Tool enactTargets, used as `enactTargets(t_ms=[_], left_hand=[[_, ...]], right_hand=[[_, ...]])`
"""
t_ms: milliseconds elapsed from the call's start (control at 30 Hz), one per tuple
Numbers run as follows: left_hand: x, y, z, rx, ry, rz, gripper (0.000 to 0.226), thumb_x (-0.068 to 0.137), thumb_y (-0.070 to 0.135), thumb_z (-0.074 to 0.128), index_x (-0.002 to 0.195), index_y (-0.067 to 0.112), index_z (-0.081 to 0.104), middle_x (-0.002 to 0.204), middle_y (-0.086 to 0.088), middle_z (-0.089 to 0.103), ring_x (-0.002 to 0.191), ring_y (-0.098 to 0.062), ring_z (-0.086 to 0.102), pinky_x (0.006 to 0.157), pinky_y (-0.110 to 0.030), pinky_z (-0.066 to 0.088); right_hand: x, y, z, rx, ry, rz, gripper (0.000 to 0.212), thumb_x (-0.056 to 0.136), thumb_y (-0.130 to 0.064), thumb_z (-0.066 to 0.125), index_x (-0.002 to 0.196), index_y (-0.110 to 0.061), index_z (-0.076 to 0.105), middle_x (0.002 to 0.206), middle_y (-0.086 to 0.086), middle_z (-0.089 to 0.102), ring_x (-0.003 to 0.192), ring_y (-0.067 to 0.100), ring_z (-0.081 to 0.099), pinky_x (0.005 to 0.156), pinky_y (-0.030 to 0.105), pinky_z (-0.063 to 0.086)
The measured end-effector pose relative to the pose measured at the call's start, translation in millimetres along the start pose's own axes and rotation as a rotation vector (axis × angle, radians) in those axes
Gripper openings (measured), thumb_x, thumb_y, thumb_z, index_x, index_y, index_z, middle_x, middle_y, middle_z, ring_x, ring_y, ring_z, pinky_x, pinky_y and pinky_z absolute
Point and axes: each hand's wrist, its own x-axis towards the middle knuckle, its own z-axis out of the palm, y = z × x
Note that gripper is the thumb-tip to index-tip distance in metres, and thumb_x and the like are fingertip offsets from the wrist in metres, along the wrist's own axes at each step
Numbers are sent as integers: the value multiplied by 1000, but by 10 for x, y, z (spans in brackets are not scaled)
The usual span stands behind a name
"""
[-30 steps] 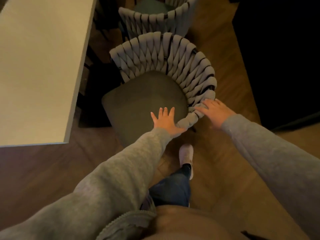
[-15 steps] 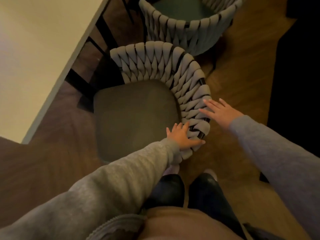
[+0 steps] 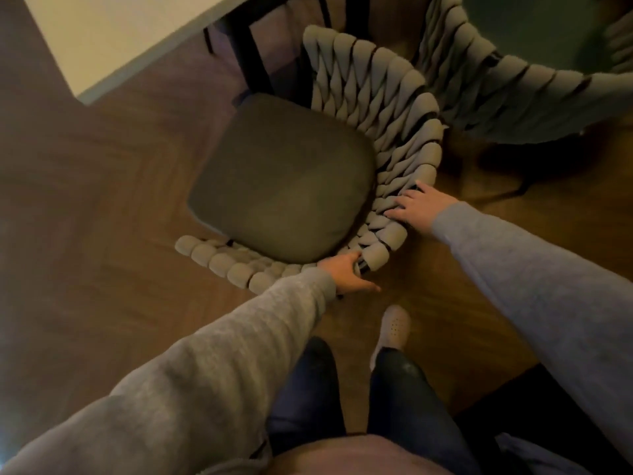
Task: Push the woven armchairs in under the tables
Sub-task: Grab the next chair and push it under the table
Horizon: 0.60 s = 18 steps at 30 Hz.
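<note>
A woven armchair [image 3: 394,108] with a grey rope back and a dark olive seat cushion [image 3: 284,186] stands on the wood floor just in front of me. Its seat front points up-left toward the corner of the pale table [image 3: 120,36], and none of the chair is under the tabletop. My left hand [image 3: 346,277] grips the near rim of the backrest, fingers over the top and thumb outside. My right hand [image 3: 419,207] rests on the right side of the rim with its fingers spread over the weave.
The table's black legs [image 3: 253,56] stand just beyond the chair. A second woven armchair [image 3: 513,97] sits close at the upper right, almost touching the first. My foot [image 3: 394,327] is right behind the chair. Dark furniture [image 3: 548,406] fills the lower right.
The chair has swung round, so its backrest now curves toward me. My left hand went from lying flat on the rim to gripping it. My right hand slid onto the top.
</note>
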Motion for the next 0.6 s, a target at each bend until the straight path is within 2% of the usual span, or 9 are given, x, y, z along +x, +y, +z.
enactTargets(t_ms=[100,267,400,600], left_hand=[[5,52,130,156,194,3,64,84,29,70,141,18,41,128,-8,58,114,-27,57,97,-38,47],[89,28,332,142,432,6,46,89,23,61,134,25,50,116,-2,64,104,-20,61,93,-35,50],[108,18,343,134,477,42,39,90,20,59,129,24,56,111,1,65,101,-17,62,92,-31,50],[112,-7,331,144,465,79,35,91,18,58,125,21,60,107,0,66,99,-18,62,91,-32,51]], right_hand=[[140,172,-42,-30,-12,-80,69,88,-24,66,147,-35,33,149,0,43,143,23,31,121,50,9],[300,358,-39,-47,-43,-129,64,89,-23,64,144,-39,35,149,1,43,143,25,29,120,49,7],[253,384,24,-31,72,-142,52,92,-23,60,139,-37,43,142,1,50,137,25,38,120,45,17],[273,418,126,31,160,-159,44,92,-19,59,133,-32,50,135,0,56,136,23,39,120,45,15]])
